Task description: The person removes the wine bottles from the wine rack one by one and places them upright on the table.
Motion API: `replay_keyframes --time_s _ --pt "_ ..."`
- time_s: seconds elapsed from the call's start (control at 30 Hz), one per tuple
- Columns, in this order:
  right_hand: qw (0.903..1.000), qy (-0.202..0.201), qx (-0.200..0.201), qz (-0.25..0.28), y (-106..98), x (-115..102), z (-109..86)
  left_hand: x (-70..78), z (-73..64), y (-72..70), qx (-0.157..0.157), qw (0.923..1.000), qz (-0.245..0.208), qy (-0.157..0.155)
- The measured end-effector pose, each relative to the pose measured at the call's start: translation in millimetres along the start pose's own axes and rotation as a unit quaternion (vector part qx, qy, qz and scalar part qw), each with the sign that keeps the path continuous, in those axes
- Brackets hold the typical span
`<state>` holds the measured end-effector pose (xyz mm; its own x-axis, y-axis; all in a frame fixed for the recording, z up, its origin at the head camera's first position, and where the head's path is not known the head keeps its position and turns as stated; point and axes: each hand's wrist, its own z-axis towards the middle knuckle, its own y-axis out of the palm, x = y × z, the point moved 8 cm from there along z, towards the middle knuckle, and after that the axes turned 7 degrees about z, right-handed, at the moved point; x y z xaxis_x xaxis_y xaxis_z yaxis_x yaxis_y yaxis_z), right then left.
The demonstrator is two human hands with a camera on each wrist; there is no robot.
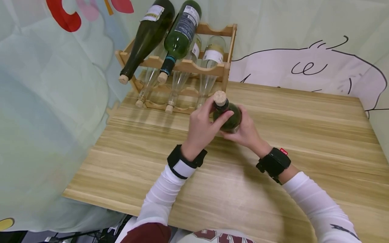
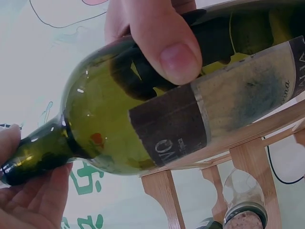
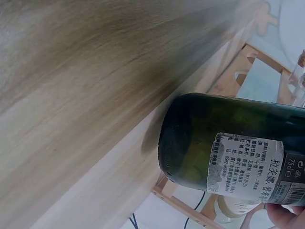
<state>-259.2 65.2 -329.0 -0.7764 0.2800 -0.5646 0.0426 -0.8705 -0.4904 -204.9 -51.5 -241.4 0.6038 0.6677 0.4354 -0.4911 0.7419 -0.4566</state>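
Observation:
Both hands hold a green glass wine bottle above the table, its cork facing me. The left hand grips the neck, with thumb and fingers on either side of it. Around the body curls the right hand. In the left wrist view, the right thumb presses on the bottle beside its dark and cream front label. A white back label shows in the right wrist view, near the bottle's base.
Behind the hands stands a wooden two-tier wine rack. Two corked green bottles, one dark and one brighter, lie on its upper tier. Several clear corked bottles, including one at the right, lie below. The wood-grain table extends rightward.

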Motion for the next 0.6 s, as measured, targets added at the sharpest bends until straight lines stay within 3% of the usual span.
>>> replay_keyframes --time_s 0.2,0.4,0.6 --pt "0.9992 0.037 0.007 0.014 -2.2 6.1 1.4 -4.1 8.0 8.6 -0.021 0.9995 -0.014 -0.017" --pt "0.9955 0.086 0.006 0.039 -4.3 15.7 4.4 -15.5 13.7 25.4 -0.045 0.9963 -0.040 -0.062" --pt "0.9913 0.121 0.000 0.051 -5.5 23.7 4.5 -23.3 12.8 40.8 -0.059 0.9946 -0.031 -0.080"
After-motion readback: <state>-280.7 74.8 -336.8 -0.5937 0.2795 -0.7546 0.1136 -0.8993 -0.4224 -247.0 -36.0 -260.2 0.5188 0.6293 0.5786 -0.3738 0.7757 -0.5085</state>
